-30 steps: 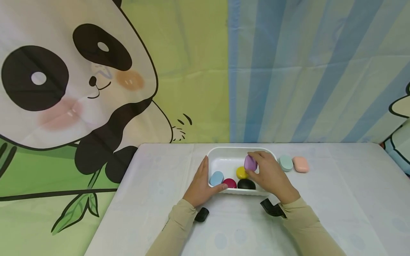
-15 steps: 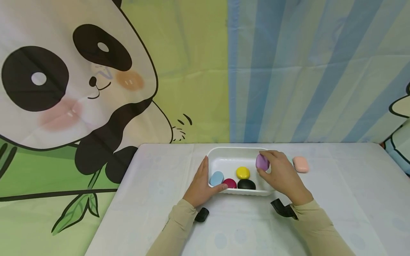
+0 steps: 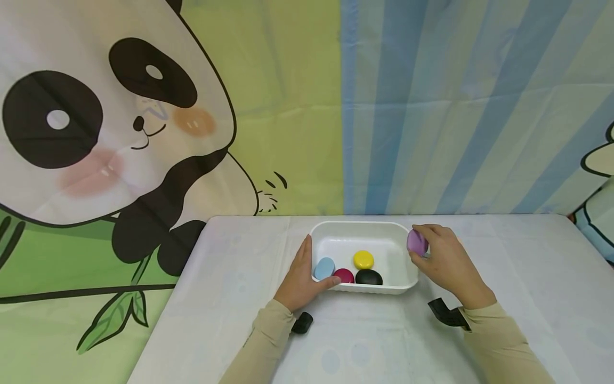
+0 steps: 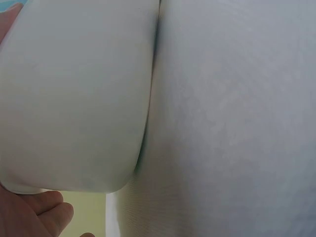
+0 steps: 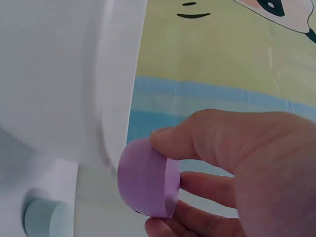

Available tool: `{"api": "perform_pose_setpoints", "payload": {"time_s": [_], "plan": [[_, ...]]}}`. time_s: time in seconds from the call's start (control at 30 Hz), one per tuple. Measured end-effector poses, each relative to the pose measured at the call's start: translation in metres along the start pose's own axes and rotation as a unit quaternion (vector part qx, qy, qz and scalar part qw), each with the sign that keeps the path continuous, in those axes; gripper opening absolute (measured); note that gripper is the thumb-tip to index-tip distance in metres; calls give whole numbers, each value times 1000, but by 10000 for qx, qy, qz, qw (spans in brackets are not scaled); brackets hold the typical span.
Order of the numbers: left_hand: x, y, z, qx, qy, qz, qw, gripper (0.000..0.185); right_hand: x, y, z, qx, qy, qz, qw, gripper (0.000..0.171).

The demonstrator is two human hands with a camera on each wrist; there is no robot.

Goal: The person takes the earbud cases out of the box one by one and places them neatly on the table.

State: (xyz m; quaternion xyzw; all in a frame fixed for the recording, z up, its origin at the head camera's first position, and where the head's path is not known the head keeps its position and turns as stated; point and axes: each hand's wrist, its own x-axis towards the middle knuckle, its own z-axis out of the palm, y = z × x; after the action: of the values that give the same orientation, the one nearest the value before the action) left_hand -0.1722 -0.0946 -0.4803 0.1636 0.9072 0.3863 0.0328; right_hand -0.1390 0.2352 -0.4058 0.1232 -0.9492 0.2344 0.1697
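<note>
My right hand [image 3: 448, 258] pinches a small purple rounded case [image 5: 140, 177] between thumb and fingers, just past the right rim of a white tray [image 3: 390, 240]. At the tray's front left corner is my left hand [image 3: 303, 282], fingers straight along the side and thumb on the front rim. Inside the tray lie a light blue rounded piece [image 3: 324, 268], a dark pink one [image 3: 344, 276], a black one [image 3: 369, 277] and a yellow one [image 3: 363, 260]. The left wrist view shows mostly the tray's outer wall [image 4: 79, 98].
A mint case [image 5: 47, 217] sits on the table right of the tray, mostly covered by my right hand in the head view. That hand also hides the peach case. A white cloth [image 3: 240, 256] covers the table, and a printed curtain [image 3: 297, 106] hangs behind its back edge.
My right hand has carried the purple case rightward from above the yellow piece to beyond the tray's right rim, covering the mint and peach cases. My left hand has stayed in place.
</note>
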Motion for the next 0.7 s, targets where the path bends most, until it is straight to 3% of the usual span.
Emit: {"api": "perform_pose_setpoints", "payload": {"time_s": [0.7], "plan": [[-1,2,-1,-73,26,37,10000,125,-13,55,-15,-180,72,219,9996,52]]}}
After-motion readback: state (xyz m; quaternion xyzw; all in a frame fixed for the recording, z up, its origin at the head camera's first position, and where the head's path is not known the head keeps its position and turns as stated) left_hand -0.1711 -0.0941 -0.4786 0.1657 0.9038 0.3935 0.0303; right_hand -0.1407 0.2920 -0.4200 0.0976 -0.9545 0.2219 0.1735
